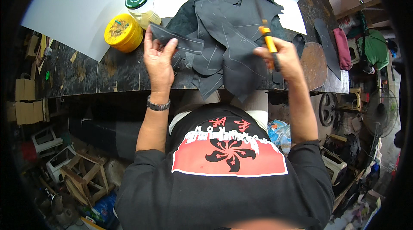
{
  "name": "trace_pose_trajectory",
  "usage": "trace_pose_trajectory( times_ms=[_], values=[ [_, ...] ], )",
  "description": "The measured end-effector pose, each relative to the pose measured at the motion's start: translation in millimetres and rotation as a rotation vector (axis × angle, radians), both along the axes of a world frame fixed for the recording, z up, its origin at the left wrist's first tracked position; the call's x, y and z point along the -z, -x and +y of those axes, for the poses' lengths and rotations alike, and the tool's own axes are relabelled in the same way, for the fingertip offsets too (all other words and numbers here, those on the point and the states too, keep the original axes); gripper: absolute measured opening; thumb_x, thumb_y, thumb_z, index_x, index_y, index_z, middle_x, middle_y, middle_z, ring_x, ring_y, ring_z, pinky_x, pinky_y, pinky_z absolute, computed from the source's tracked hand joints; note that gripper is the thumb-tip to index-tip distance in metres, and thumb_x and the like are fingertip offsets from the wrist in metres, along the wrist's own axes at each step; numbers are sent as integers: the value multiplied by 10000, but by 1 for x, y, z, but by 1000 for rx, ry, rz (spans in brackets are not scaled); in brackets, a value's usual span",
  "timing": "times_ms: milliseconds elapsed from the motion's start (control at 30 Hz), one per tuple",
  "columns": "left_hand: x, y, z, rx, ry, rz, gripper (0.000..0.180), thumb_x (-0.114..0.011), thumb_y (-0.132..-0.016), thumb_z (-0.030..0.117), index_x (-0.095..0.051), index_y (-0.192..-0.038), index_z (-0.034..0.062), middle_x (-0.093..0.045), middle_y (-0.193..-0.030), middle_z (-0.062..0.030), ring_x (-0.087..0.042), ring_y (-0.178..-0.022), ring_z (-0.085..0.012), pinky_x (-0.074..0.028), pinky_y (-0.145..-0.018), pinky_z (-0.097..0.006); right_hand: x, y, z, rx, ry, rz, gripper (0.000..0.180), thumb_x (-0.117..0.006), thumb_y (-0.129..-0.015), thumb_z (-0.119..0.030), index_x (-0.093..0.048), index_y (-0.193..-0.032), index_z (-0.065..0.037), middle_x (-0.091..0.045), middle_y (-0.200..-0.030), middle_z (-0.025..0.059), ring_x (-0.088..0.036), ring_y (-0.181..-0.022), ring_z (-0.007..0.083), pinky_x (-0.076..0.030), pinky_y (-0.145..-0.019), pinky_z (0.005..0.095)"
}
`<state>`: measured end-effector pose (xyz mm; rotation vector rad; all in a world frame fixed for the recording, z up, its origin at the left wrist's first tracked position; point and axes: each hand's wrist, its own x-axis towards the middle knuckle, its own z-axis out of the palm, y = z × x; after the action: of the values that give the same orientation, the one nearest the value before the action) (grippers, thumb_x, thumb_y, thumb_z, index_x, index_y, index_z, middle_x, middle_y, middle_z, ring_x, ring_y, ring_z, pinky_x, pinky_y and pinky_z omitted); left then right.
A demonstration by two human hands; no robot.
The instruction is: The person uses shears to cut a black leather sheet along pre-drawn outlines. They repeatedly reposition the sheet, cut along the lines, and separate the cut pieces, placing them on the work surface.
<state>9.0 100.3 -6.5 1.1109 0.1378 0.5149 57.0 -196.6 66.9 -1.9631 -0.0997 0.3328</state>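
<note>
My left hand (158,61) pinches a narrow black piece (183,43), leather or a similar sheet, between thumb and fingers. Pale lines are drawn on it, and it is raised at its left end. In my right hand (286,58) is a yellow-and-black-handled tool (269,41), pointing away from me. Its thin far end is blurred, so its exact kind is unclear. Between and beyond my hands lies a heap of black cut pieces (234,28) with pale outlines, some hanging over the table's near edge.
A yellow tub (123,33) and a glass jar with a green lid (142,6) stand left of the heap. White boards (86,2) rise behind the worn dark table (94,73). Right lie a brown board (313,66) and a maroon pouch (343,49). A fan (383,111) stands beyond.
</note>
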Motion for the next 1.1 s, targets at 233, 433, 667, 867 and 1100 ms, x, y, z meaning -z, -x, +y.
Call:
trace_pose_trajectory(
  times_ms=[233,433,667,867,1100],
  values=[
    [4,18,44,-107,195,-39,175,-638,-914,35,-629,-1084,75,-678,-989,-11,-643,-860,-94,-537,-734,-237,12,-9,-127,267,821,-227,486,-839,-701,-416,-602,-719,8,-554,-606,53,-521,-569,151,-408,-534,325],
    [12,30,47,-101,188,11,112,-625,-927,53,-628,-1034,84,-685,-973,-18,-656,-844,-108,-568,-728,-273,32,-13,-179,269,726,28,434,-809,-711,-352,-623,-771,35,-597,-615,90,-577,-586,164,-462,-566,341],
    [14,28,36,-69,145,31,127,-635,-916,30,-628,-1031,83,-682,-999,-23,-650,-871,-100,-565,-725,-266,34,-9,-165,335,1017,-371,451,-785,-754,-258,-639,-1084,13,-650,-1074,232,-630,-1007,378,-487,-871,392],
    [-2,27,1,43,-35,80,246,-689,-855,-11,-627,-1083,57,-674,-975,-25,-630,-839,-96,-540,-715,-242,9,15,-72,199,268,-476,421,-761,-800,-174,-628,-1163,-6,-644,-1078,130,-617,-996,203,-490,-860,318],
    [-27,36,-41,475,-491,36,361,-703,-840,-17,-617,-1190,11,-697,-987,-67,-654,-900,-100,-533,-796,-239,21,41,55,-355,-248,-34,158,-722,-840,-85,-644,-947,2,-614,-809,-20,-550,-724,40,-459,-653,204]
  ],
)
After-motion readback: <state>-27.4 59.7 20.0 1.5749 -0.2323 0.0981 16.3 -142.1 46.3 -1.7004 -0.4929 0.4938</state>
